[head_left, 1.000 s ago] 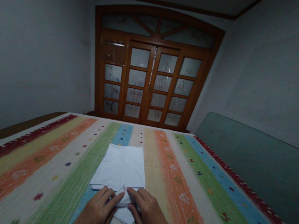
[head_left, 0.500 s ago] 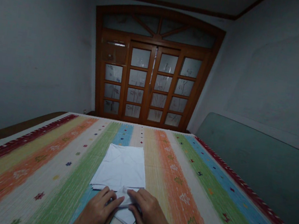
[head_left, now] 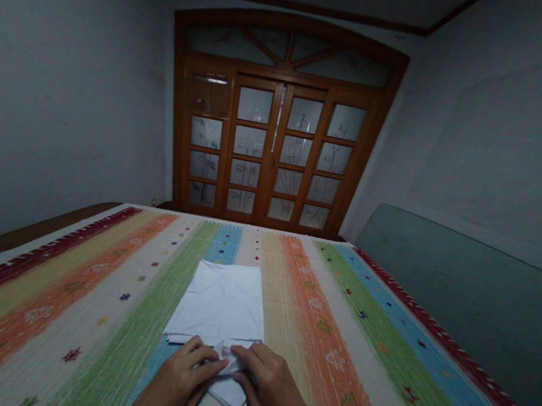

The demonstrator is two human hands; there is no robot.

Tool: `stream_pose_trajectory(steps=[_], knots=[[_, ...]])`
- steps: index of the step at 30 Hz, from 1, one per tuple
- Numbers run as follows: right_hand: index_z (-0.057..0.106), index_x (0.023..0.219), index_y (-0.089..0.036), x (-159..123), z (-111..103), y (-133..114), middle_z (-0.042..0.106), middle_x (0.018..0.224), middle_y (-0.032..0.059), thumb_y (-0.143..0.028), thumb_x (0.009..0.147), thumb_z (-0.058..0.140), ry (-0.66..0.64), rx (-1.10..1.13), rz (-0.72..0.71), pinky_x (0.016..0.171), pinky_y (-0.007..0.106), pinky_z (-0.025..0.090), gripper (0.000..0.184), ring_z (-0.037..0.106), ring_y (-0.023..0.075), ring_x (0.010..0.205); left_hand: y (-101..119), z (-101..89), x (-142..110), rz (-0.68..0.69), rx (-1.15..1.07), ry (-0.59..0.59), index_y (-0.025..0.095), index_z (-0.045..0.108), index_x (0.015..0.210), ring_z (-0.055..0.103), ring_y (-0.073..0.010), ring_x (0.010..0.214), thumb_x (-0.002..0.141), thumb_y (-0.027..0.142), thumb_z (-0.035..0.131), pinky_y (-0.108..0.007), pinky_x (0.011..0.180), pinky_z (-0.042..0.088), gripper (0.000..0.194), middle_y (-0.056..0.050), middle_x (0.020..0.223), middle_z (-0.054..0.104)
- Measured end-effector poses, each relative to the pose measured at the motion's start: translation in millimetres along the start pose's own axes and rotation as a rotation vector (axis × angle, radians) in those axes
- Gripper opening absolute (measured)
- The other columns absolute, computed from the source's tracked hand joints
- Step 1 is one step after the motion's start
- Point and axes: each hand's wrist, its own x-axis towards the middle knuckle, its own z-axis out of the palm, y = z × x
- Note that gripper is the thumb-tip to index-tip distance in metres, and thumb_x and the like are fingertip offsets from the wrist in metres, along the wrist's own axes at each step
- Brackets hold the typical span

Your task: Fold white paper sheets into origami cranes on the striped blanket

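Faced a dim room with plaster walls, glazed wooden double doors [head_left: 269, 142] far ahead of the left hand [head_left: 178, 378] and right hand [head_left: 269, 391], and a teal panel [head_left: 453, 302] off beyond the right hand. Leaned over a bed under a rainbow-striped cover [head_left: 361, 350], the bands running away from the hands. Set both hands side by side on a folded white sheet of paper [head_left: 219, 303], fingers together and curved down, fingertips almost meeting at the fold. Pressed rather than pinched, as far as could be seen. Had the sheet lying flat on the cover, most of it ahead of the hands, one folded corner poking out between and just below them.
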Motion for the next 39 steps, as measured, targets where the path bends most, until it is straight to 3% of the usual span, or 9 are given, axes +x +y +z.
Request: stream_pose_trajectory(steps=[6,10,15,18,22,28,39], knots=[[0.061,0.129,-0.023,-1.1,-1.3,0.3,0.072,0.107,0.0096,-0.012,0.093,0.059,0.005,0.015,-0.002,0.085,0.036,0.055,0.037,0.068,0.0253,0.098,0.4,0.3,-1.5,0.041,-0.027,0.024,0.027,0.061,0.136,0.067,-0.0243,0.088,0.098,0.006,0.048,-0.032,0.075,0.059,0.046,-0.006,0.096,0.076],[0.061,0.128,-0.023,-0.3,-2.3,-0.5,0.072,0.107,0.0092,-0.011,0.093,0.059,-0.010,0.015,0.001,0.085,0.036,0.055,0.037,0.068,0.0256,0.099,0.5,2.8,-2.6,-0.018,-0.060,0.084,0.024,0.065,0.125,0.070,-0.0215,0.085,0.099,0.008,0.044,-0.028,0.074,0.060,0.037,-0.008,0.095,0.071],[0.062,0.125,-0.023,-0.3,-1.2,0.2,0.071,0.104,0.0081,-0.011,0.093,0.058,-0.001,0.021,-0.023,0.082,0.034,0.053,0.034,0.068,0.0244,0.095,4.4,0.9,0.8,-0.043,-0.069,0.055,0.024,0.066,0.108,0.069,-0.0233,0.087,0.095,0.006,0.052,-0.030,0.075,0.060,0.026,-0.006,0.092,0.071],[0.063,0.121,-0.023,-0.2,-0.4,0.8,0.071,0.103,0.0080,-0.011,0.093,0.057,-0.004,0.017,-0.032,0.080,0.033,0.053,0.031,0.067,0.0242,0.094,6.5,-1.9,1.8,-0.066,-0.028,0.073,0.023,0.066,0.102,0.069,-0.0251,0.093,0.092,0.005,0.056,-0.035,0.080,0.061,0.023,-0.009,0.104,0.070],[0.063,0.117,-0.023,0.3,-0.6,0.2,0.071,0.102,0.0080,-0.010,0.093,0.056,0.002,0.017,-0.042,0.080,0.032,0.052,0.028,0.066,0.0238,0.093,4.8,-2.1,0.6,-0.059,-0.013,0.090,0.023,0.067,0.098,0.064,-0.0295,0.117,0.091,0.005,0.057,-0.044,0.096,0.058,0.021,-0.012,0.131,0.065],[0.064,0.110,-0.023,-0.9,-3.7,-2.3,0.069,0.096,0.0071,-0.010,0.091,0.056,-0.009,-0.003,-0.057,0.076,0.030,0.049,0.024,0.065,0.0231,0.088,2.5,0.5,0.2,-0.037,-0.098,0.069,0.023,0.067,0.099,0.070,-0.0247,0.105,0.093,0.005,0.055,-0.036,0.089,0.061,0.023,-0.010,0.113,0.072],[0.061,0.094,-0.021,-2.2,-2.8,-3.1,0.068,0.093,0.0076,-0.013,0.088,0.061,-0.041,-0.025,-0.095,0.072,0.029,0.046,0.010,0.064,0.0224,0.084,4.4,-1.2,-2.4,-0.022,-0.088,0.015,0.024,0.064,0.102,0.068,-0.0248,0.109,0.089,0.002,0.053,-0.034,0.092,0.058,0.028,-0.010,0.120,0.067]])
